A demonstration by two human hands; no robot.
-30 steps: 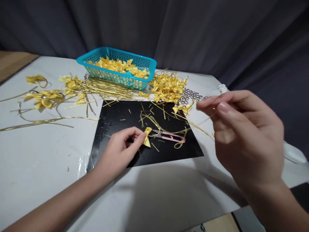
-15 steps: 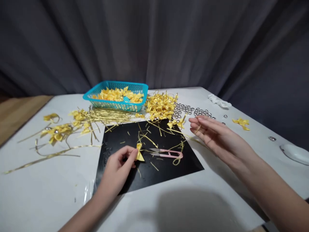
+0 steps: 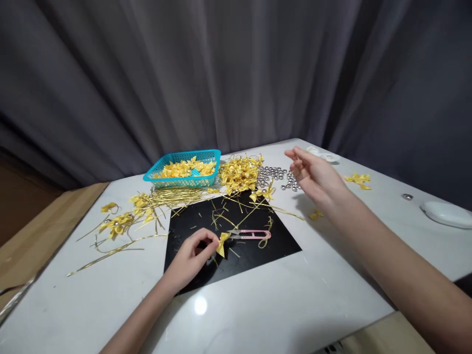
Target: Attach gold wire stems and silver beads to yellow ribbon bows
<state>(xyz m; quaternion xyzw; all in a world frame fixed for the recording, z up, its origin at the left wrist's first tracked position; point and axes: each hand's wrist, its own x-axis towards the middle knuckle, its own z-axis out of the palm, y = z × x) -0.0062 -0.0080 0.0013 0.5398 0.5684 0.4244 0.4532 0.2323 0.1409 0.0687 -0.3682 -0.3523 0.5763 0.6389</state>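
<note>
My left hand (image 3: 197, 253) pinches a yellow ribbon bow (image 3: 222, 244) between thumb and fingertips, just above the black mat (image 3: 258, 265). From the bow a thin gold cord (image 3: 250, 212) runs in a straight line up and right, toward the fingertips of my right hand (image 3: 313, 174). That hand is raised above the right side of the table, its fingers drawn together on the cord's end, which is hard to see. Beside the bow lie pink-handled thread snips (image 3: 252, 234), blades toward my left hand. Short cord scraps are scattered over the mat.
Behind the mat stands a blue basket (image 3: 180, 183) of yellow bows. Next to it are a pile of finished-looking bows (image 3: 239, 174), silver beads (image 3: 271, 173) and a bundle of gold cords (image 3: 177, 195). More bows (image 3: 118, 224) lie left. A white dish-like object (image 3: 446, 214) sits far right.
My right hand has risen and moved away, and the cord from the bow now looks straighter. My left hand still holds the bow. The whole view has shifted.
</note>
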